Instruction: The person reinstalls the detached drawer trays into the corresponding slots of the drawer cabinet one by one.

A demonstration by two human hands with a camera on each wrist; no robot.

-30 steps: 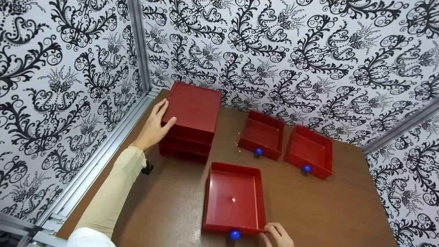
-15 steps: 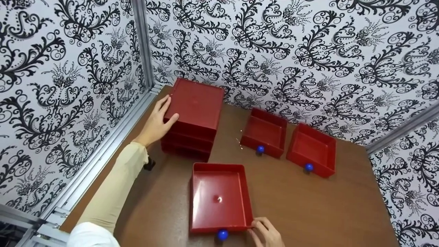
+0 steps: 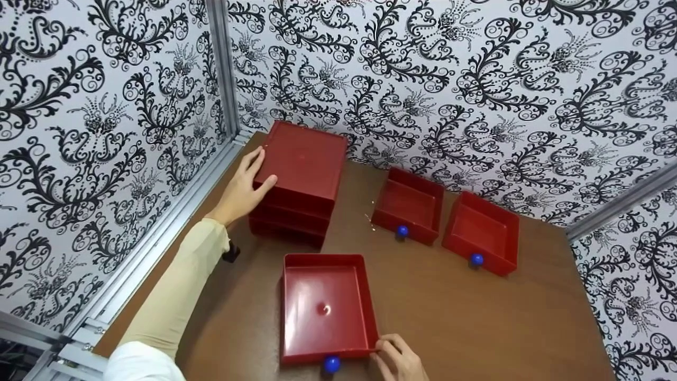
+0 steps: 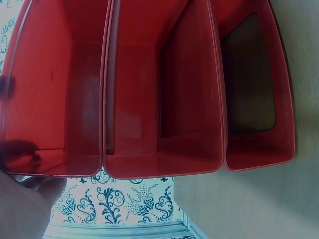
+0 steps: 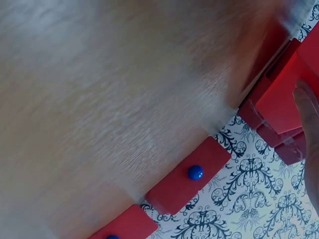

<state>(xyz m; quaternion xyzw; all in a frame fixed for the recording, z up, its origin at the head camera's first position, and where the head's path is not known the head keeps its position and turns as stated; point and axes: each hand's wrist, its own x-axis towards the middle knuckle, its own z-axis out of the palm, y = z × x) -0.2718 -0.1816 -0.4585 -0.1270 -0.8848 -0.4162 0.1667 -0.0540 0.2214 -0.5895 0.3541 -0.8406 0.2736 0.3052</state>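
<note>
A red drawer cabinet (image 3: 304, 161) stands at the back left. In the left wrist view, the cabinet (image 4: 134, 99) has three bare slots. My left hand (image 3: 243, 185) rests on its upper left side, fingers fairly straight and thumb along the top front edge. In front lies a red drawer (image 3: 328, 312) with a blue ball knob (image 3: 331, 364) facing me. My right hand (image 3: 399, 360) pinches this drawer's near right corner between thumb and fingers. In the right wrist view, the right hand (image 5: 310, 129) shows only partly, at the drawer's red wall (image 5: 286, 99).
Two more red drawers, the nearer-left one (image 3: 410, 203) and the right one (image 3: 484, 233), sit by the back wall with blue knobs facing forward. Small shiny bits (image 3: 372, 222) lie beside the first. A metal rail (image 3: 153, 222) edges the brown table (image 3: 449, 317) on the left.
My right hand has slid the front drawer leftward across the table, nearer to below the cabinet. The left hand keeps its place on the cabinet. The view has shifted slightly.
</note>
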